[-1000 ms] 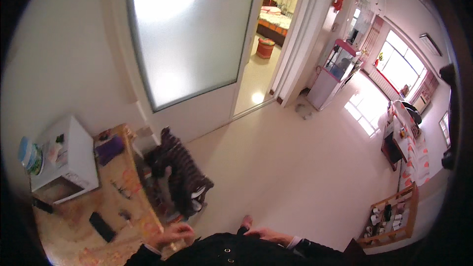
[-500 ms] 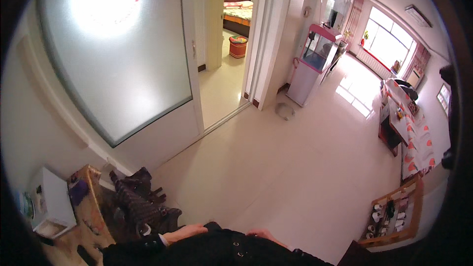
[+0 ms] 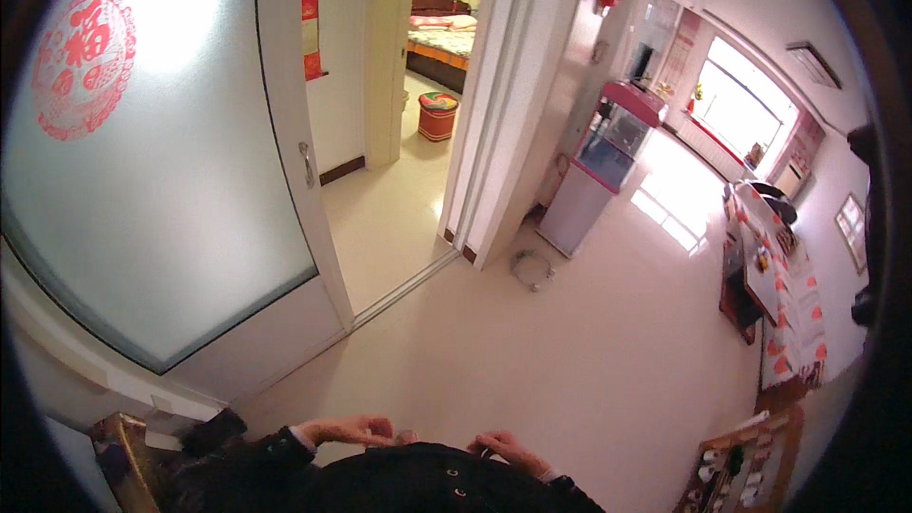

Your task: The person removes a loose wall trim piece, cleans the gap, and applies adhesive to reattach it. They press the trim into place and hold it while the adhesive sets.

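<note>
Both my hands are low in front of my black jacket (image 3: pixel 427 480), a little apart from each other. My left hand (image 3: pixel 347 430) has its fingers bent together close to the jacket's edge; what they hold, if anything, is too small to make out. Curled in at the other side of the jacket front is my right hand (image 3: pixel 513 448). A tiny dark and pale bit shows at its fingertips, but its kind is unclear. Small metal rings dot the jacket between the hands.
A frosted sliding door (image 3: pixel 180 190) stands at the left beside a doorway to a bedroom. A coiled cable (image 3: pixel 532 269) lies on the floor near a pink-topped cabinet (image 3: pixel 594 171). To the right are a covered sofa (image 3: pixel 798 313), a low table (image 3: pixel 741 285) and a shoe rack (image 3: pixel 741 465).
My view has shifted forward and turned left, so the door and doorway look nearer. Both hands have come away from my body and show more fully.
</note>
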A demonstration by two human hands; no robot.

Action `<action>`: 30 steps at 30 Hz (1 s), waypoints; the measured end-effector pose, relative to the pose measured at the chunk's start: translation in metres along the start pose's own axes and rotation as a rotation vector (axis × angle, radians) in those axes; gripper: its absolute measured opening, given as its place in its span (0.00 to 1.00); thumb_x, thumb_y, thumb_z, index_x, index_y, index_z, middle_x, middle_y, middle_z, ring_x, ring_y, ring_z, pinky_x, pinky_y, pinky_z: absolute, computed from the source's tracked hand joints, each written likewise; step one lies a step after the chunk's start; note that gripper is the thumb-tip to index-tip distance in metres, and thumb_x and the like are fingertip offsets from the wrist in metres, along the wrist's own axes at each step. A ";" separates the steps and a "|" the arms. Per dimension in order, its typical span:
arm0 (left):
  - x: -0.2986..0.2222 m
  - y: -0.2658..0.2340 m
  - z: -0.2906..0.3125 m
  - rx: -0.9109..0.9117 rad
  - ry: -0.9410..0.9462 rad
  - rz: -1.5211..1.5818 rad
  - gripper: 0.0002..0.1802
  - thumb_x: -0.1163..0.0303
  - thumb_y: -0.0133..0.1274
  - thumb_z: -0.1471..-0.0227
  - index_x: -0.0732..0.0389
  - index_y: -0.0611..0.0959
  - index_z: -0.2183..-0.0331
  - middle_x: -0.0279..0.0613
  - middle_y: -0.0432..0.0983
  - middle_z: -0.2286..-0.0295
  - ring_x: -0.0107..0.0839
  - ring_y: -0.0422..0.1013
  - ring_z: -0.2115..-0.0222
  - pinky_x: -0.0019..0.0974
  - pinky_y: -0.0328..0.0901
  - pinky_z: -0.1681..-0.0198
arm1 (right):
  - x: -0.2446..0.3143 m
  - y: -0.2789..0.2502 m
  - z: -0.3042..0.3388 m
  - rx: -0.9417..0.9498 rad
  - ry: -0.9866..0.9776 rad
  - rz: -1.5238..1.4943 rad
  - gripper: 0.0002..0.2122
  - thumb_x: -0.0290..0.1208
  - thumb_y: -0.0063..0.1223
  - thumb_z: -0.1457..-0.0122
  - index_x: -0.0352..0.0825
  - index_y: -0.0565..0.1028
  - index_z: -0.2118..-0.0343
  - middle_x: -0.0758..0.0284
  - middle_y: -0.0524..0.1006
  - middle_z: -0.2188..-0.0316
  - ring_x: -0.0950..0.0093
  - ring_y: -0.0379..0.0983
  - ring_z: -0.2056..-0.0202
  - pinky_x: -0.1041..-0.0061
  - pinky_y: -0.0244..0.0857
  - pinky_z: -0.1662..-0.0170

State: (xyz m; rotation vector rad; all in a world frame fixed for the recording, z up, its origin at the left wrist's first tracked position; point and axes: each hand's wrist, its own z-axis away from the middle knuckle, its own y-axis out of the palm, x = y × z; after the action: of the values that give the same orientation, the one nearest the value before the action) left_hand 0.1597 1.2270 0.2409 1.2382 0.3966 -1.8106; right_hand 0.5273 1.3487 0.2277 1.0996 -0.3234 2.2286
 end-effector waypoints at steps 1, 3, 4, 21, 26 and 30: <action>-0.020 -0.021 -0.019 -0.071 -0.025 -0.018 0.18 0.61 0.56 0.43 0.57 0.75 0.54 0.40 0.72 0.58 0.29 0.67 0.57 0.35 0.63 0.50 | 0.020 -0.013 -0.015 -0.044 -0.023 -0.018 0.18 0.43 0.49 0.36 0.30 0.79 0.61 0.65 0.79 0.67 0.73 0.75 0.64 0.74 0.69 0.59; -0.054 -0.056 -0.054 -0.129 -0.056 -0.035 0.18 0.59 0.56 0.43 0.58 0.75 0.54 0.39 0.73 0.60 0.28 0.67 0.59 0.33 0.64 0.52 | 0.050 -0.037 -0.039 -0.178 -0.116 -0.188 0.17 0.42 0.49 0.36 0.30 0.78 0.60 0.64 0.80 0.67 0.73 0.75 0.63 0.73 0.70 0.58; -0.070 -0.074 -0.073 -0.120 -0.053 -0.033 0.19 0.58 0.55 0.42 0.58 0.75 0.54 0.38 0.73 0.61 0.28 0.68 0.60 0.33 0.64 0.53 | 0.062 -0.052 -0.055 -0.221 -0.206 -0.281 0.17 0.41 0.49 0.36 0.30 0.77 0.59 0.63 0.80 0.66 0.72 0.75 0.63 0.73 0.70 0.58; -0.249 -0.410 -0.267 -0.951 0.200 0.674 0.11 0.62 0.51 0.40 0.59 0.78 0.62 0.34 0.75 0.69 0.24 0.71 0.69 0.29 0.67 0.65 | 0.389 -0.328 -0.455 -0.126 -0.380 -0.342 0.10 0.33 0.47 0.36 0.33 0.77 0.61 0.68 0.78 0.67 0.78 0.73 0.66 0.77 0.68 0.62; -0.247 -0.532 -0.268 -1.069 0.449 1.029 0.09 0.65 0.49 0.39 0.59 0.79 0.66 0.34 0.74 0.72 0.27 0.70 0.71 0.33 0.67 0.67 | 0.521 -0.298 -0.576 0.072 -0.434 -0.263 0.10 0.35 0.49 0.36 0.33 0.77 0.62 0.68 0.78 0.69 0.79 0.73 0.68 0.78 0.68 0.62; -0.240 -0.675 -0.260 -1.092 0.557 1.167 0.09 0.63 0.51 0.41 0.58 0.79 0.69 0.33 0.74 0.73 0.26 0.70 0.71 0.33 0.67 0.67 | 0.609 -0.265 -0.686 0.151 -0.469 -0.230 0.10 0.34 0.48 0.36 0.33 0.77 0.62 0.66 0.78 0.70 0.79 0.73 0.70 0.79 0.68 0.66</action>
State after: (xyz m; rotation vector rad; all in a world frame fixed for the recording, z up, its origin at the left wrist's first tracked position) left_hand -0.2011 1.8963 0.1928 0.7943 0.6469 -0.1161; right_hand -0.0149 2.1343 0.2620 1.6539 -0.2083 1.7999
